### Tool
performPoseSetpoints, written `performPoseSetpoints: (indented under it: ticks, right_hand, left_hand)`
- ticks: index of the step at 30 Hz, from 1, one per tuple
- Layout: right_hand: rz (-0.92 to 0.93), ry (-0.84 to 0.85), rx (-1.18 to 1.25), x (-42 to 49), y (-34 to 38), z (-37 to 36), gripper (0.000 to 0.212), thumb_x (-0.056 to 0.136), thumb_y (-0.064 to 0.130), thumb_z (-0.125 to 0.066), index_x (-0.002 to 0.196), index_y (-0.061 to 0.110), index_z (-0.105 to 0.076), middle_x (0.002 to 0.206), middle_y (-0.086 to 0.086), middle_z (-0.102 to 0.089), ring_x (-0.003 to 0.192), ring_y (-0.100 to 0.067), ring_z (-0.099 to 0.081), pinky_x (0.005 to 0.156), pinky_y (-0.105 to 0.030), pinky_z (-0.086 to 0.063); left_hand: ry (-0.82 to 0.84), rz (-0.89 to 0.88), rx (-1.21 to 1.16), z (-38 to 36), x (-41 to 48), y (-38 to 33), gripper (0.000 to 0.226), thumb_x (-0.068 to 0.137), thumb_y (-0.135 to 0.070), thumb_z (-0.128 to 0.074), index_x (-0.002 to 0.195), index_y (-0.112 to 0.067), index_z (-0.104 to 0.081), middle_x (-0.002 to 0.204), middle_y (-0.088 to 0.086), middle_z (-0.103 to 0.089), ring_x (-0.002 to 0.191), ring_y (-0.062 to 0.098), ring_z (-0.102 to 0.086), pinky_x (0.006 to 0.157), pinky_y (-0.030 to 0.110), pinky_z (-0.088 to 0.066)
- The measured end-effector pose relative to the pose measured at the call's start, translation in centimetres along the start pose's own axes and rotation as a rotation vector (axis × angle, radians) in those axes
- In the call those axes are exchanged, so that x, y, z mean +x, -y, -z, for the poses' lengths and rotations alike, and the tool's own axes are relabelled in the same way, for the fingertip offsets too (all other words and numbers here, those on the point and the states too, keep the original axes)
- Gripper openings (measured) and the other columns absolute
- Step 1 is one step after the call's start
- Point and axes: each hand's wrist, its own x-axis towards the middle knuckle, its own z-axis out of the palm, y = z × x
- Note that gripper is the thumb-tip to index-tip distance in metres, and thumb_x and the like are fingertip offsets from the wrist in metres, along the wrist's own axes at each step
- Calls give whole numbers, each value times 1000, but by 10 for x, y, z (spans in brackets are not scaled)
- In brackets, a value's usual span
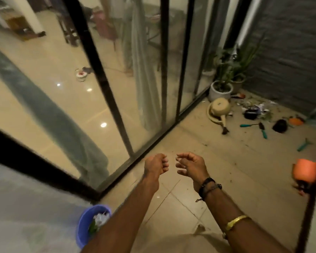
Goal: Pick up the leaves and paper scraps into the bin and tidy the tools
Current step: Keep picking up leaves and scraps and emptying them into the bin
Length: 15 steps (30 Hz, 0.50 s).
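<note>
I stand on a tiled balcony with both hands held out over the floor. My left hand (pixel 156 163) has its fingers curled into a loose fist and holds nothing. Close beside it, my right hand (pixel 189 166) is empty, its fingers spread and lightly bent. A blue bin (pixel 87 222) sits at the lower left by my left forearm, with white paper scraps and a leaf inside. Far off at the back right lie leaves and paper scraps (pixel 261 107). Teal-handled tools (pixel 252 124) are scattered on the floor near them, with another teal tool (pixel 303 144) closer to the right edge.
A beige watering can (pixel 219 109) lies tipped over by the black-framed glass doors (pixel 102 79). Potted plants (pixel 220 88) stand in the far corner. A black pot (pixel 251 114), a dark object (pixel 280 126) and an orange object (pixel 306 171) lie along the right side.
</note>
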Motion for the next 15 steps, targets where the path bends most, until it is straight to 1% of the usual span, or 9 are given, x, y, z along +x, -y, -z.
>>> performPoseSetpoints:
  ticks: [4,7,11,15]
  right_hand:
    - [30,-168,109,21,18,83,21,93,-1,-55,98,10,-72,97,-10,-72,79,-21,-66,71,-40,-59]
    - [49,-295,186,39,33,144,22,94,-2,-54,97,10,-73,94,-9,-73,76,-19,-65,67,-37,-58]
    - [54,-438,267,64,54,220,22,93,-1,-55,97,12,-73,95,-7,-73,77,-19,-65,67,-37,-59]
    - [66,-554,341,102,75,283,20,93,0,-57,97,12,-72,94,-7,-72,81,-20,-66,70,-38,-60]
  left_hand:
    - [147,3,75,-101,8,6,13,95,-7,-51,94,-2,-62,69,8,-58,53,15,-52,51,25,-46]
    - [233,-4,123,-177,14,13,15,95,-9,-51,96,-2,-65,70,7,-60,54,14,-55,53,25,-49]
    - [313,-13,197,-271,21,13,15,95,-9,-51,94,-3,-65,71,7,-60,57,15,-55,54,25,-49]
    - [416,-31,273,-349,37,14,17,94,-11,-52,95,-4,-68,71,5,-63,61,15,-57,56,26,-51]
